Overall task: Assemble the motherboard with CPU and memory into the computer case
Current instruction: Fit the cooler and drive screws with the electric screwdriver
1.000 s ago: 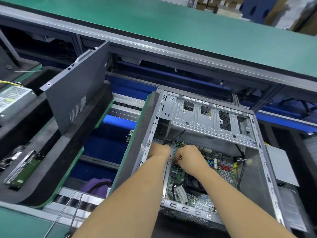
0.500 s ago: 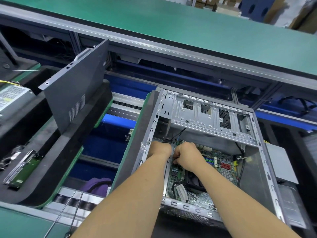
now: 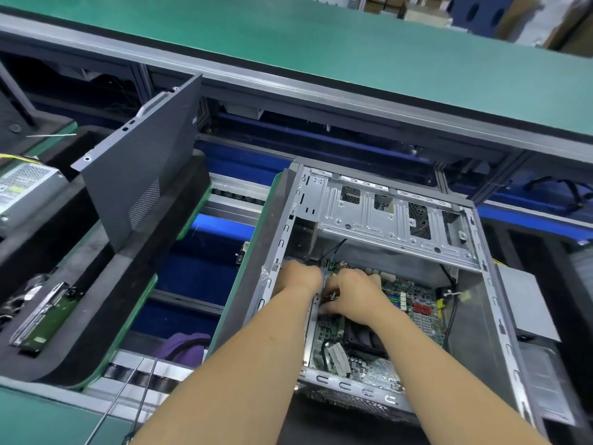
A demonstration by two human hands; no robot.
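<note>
Both hands reach down into the open computer case [image 3: 378, 226], which lies on its side with the open face up. The motherboard [image 3: 414, 303] sits flat on the floor of the case, green, with blue and red connectors toward its right part and a dark fan [image 3: 361, 340] near the forearms.

The left hand [image 3: 300, 276] is at the left wall of the case, by the far left corner of the board; its fingers curl downward out of sight behind the knuckles, so I cannot tell whether they hold anything. The right hand [image 3: 351, 292] lies just beside it, touching or nearly so, palm down over the board's left edge. Its fingers are bent and drawn close together around something small at the fingertips (possibly a connector or a cable end, though it is too small and shaded to name). A thin black cable [image 3: 333, 248] runs from the drive cage [image 3: 385, 220] down toward the hands.

Another black cable with a white tie [image 3: 452, 295] hangs along the right inner wall.

To the left of the case, well apart, a dark grey side panel [image 3: 141, 175] stands tilted in a black foam tray [image 3: 80, 316]. A hard drive [image 3: 41, 319] lies in that tray's near pocket, and a silver power supply [image 3: 25, 187] sits at the far left. A green work surface [image 3: 353, 53] runs across the top of the view.
</note>
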